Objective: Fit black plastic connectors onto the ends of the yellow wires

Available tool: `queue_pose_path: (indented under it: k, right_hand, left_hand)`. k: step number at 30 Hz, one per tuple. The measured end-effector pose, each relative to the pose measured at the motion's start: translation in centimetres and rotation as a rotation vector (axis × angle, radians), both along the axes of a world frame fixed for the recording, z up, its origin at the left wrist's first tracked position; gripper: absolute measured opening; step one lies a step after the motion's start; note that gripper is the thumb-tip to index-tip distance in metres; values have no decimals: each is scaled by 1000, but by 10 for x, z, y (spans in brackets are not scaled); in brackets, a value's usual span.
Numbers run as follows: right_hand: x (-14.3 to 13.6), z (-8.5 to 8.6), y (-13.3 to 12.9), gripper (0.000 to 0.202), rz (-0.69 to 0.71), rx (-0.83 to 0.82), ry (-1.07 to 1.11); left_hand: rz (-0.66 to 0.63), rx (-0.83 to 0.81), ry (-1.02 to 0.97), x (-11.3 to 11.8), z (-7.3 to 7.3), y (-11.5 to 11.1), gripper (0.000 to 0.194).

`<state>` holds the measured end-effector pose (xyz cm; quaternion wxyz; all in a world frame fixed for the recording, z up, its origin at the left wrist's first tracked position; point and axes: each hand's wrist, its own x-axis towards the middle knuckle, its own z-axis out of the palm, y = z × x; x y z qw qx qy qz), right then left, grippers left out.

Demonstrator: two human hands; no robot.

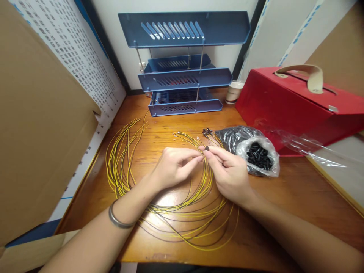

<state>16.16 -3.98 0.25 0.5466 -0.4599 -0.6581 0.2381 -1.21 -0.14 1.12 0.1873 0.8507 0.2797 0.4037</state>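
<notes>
Over the middle of the wooden table, my two hands meet fingertip to fingertip. My left hand is closed in a pinch, apparently on the end of a thin wire; the fingers partly hide it. Between the thumb and index finger of my right hand is a small black cap. Yellow and black wires curve below the hands in loose loops, with a thicker bundle to the left. Some bare wire ends lie just beyond my hands. Several wire ends carrying black caps rest near the bag.
An open plastic bag of black caps lies right of my right hand. Behind it stand a red box with a beige handle and a paper cup. A blue tiered tray stands at the back; cardboard rises at left.
</notes>
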Motion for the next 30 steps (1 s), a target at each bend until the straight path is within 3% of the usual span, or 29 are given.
queue_pose_path:
  k: [24,30]
  right_hand:
    - [0,4,-3,19,-62,34,21]
    - [3,6,0,23,60,-106,137]
  left_hand:
    - [-49,-72,124,-1,-5,3,22]
    - [87,-95,-1,-1,1,-1,24]
